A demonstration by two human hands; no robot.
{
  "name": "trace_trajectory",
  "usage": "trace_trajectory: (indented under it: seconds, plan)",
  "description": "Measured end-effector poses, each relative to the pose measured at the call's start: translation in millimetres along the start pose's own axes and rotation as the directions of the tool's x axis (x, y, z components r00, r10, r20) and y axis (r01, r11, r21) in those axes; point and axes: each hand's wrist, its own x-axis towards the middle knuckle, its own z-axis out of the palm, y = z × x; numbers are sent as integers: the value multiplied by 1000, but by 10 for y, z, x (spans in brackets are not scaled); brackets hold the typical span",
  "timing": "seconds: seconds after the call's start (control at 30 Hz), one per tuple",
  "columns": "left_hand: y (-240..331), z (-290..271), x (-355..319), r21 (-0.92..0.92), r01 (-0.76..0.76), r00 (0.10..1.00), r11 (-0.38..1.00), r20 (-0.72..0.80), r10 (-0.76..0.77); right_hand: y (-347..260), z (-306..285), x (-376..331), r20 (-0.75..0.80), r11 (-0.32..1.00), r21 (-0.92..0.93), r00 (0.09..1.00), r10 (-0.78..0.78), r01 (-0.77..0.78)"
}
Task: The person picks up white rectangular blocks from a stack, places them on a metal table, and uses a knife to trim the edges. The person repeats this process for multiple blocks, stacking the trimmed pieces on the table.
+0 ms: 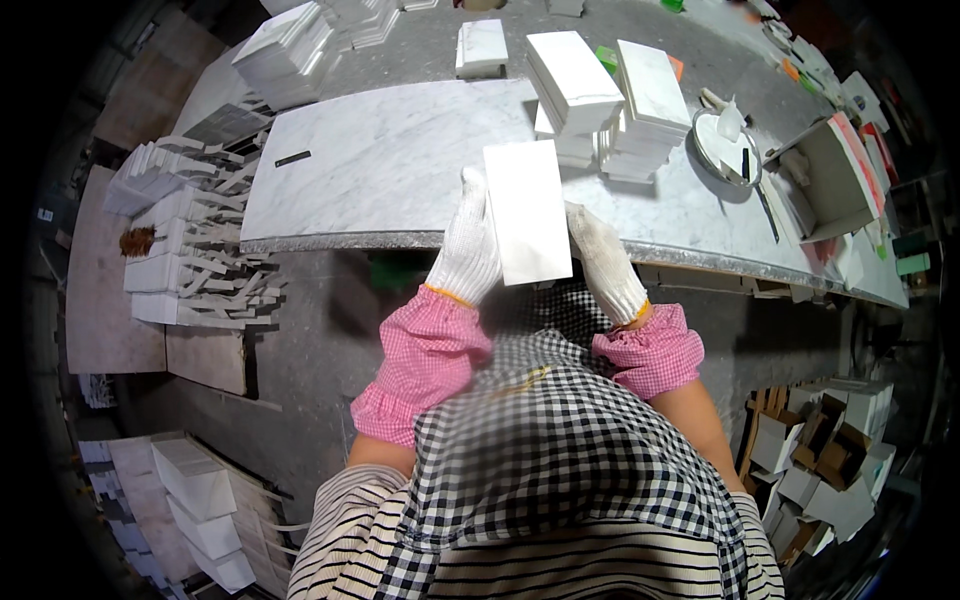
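in the upper middle of the frame, the gloved left hand (470, 240) and right hand (607, 262), partly curled, held a white tile (528, 212) between them.

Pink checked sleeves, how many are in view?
2: the left pink sleeve, just below the left hand, and the right pink sleeve, just below the right hand. No others show.

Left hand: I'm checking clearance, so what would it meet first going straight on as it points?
Probably the short white stack beyond the far edge of the marble slab, though depth is unclear: the left hand, with its white tile, might pass above it.
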Motion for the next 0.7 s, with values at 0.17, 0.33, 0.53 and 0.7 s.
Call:
trace_trajectory:
  seconds: [0.17, 0.33, 0.53, 0.7]
  plan:
    - [-12, 61, -52, 76, 16, 1000, 997, 7, -17, 96, -38, 120, 2, 993, 118, 1000, -2, 2]
    - [-26, 99, -135, 108, 25, 999, 994, -41, -21, 5, -89, 223, -18, 980, 200, 1000, 10, -6]
    - [-87, 289, -193, 115, 94, 987, 989, -144, -77, 125, -169, 378, -90, 981, 187, 996, -27, 43]
    - [-80, 281, -172, 71, 56, 993, 996, -108, -48, 276, -105, 381, -56, 982, 137, 990, -127, 134]
